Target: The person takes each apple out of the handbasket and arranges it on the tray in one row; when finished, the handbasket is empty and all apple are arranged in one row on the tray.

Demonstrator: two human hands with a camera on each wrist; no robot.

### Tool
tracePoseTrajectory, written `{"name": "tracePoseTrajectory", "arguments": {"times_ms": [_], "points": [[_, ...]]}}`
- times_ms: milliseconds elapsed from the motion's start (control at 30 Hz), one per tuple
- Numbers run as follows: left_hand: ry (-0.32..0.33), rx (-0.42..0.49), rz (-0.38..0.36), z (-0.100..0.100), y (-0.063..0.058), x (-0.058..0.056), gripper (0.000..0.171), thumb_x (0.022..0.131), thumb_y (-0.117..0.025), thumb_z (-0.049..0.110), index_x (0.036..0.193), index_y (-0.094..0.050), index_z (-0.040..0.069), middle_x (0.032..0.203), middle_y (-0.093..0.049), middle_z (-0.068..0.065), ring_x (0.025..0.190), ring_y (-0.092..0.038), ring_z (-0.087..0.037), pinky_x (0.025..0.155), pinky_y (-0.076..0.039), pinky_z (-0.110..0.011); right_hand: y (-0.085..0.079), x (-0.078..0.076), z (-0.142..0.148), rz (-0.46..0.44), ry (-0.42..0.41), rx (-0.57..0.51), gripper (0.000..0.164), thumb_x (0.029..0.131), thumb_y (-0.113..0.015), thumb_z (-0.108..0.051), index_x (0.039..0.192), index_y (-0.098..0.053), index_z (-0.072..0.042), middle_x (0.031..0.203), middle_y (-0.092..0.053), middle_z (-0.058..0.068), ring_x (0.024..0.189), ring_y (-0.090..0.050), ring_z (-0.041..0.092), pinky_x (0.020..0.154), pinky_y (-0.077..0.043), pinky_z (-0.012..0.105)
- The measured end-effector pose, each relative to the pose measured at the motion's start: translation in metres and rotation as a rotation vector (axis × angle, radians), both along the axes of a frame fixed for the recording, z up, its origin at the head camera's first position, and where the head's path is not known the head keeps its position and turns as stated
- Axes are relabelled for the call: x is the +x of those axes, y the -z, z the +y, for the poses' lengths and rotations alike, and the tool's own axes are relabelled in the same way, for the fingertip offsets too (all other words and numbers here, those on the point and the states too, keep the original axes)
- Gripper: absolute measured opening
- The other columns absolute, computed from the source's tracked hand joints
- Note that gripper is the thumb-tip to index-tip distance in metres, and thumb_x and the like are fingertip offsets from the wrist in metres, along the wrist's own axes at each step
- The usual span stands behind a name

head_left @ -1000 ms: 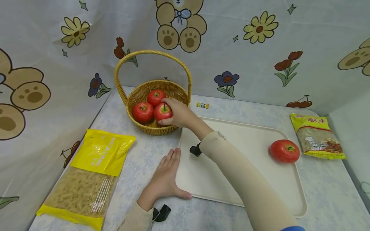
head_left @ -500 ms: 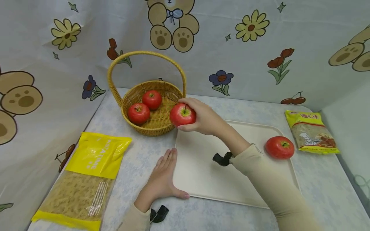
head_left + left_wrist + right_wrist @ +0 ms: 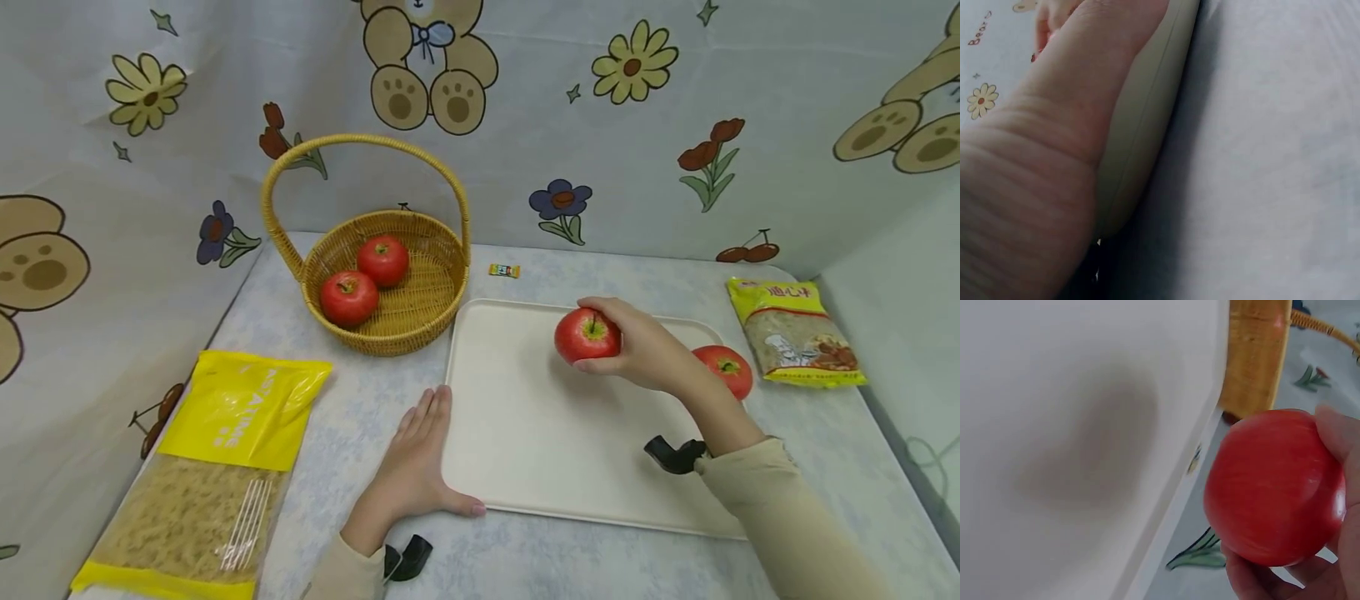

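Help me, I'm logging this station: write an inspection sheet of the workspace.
Surface: mottled pale tabletop under a white tray.
Job items: one apple above the tray, another apple at its right end, two apples in the wicker basket.
Clutter: large yellow bag, smaller yellow bag, small wrapped packet.
Hands: right hand grips the apple above the tray; left hand at its near left corner.
Cables: pale curved line, far right; cannot tell if cable.
Surroundings: printed cloth behind the table.
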State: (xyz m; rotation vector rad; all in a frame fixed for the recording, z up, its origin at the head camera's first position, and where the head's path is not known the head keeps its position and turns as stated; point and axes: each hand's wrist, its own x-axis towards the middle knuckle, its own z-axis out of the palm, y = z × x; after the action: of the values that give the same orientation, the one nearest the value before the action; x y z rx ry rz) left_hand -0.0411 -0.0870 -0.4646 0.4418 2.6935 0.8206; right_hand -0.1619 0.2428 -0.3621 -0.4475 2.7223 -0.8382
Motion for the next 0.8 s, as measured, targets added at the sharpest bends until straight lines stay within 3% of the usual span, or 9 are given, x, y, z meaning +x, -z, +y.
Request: {"name": "tracePoseTrajectory", "arguments": {"times_ms": [300,800], "points": [[-0.007,0.017,-0.009,-0.002,0.001,0.0,0.158,0.048,-0.084,0.076,0.158,0.009,0.011,0.168,0.007,-0.004,0.155,0.01,-0.02,0.127,-0.003,-0.045,0.011,0.011,0.05,-0.053,0.072,0.121,0.094,0.078,-0.082,-0.047,0.153,-0.033,-0.016,0.153,-0.04,0.016,0.134,-0.04,0.042,0.098,-0.046,0.066],[0.005,-0.003,0.003,0.0,0.004,0.0,0.159,0.048,-0.083,0.078,0.158,0.01,0.012,0.168,0.008,-0.003,0.155,0.011,-0.02,0.127,-0.004,-0.047,0.022,0.011,0.072,-0.064,0.04,0.201,0.096,0.079,-0.081,-0.048,0.153,-0.032,-0.012,0.155,-0.037,0.018,0.135,-0.039,0.041,0.1,-0.044,0.068]]}}
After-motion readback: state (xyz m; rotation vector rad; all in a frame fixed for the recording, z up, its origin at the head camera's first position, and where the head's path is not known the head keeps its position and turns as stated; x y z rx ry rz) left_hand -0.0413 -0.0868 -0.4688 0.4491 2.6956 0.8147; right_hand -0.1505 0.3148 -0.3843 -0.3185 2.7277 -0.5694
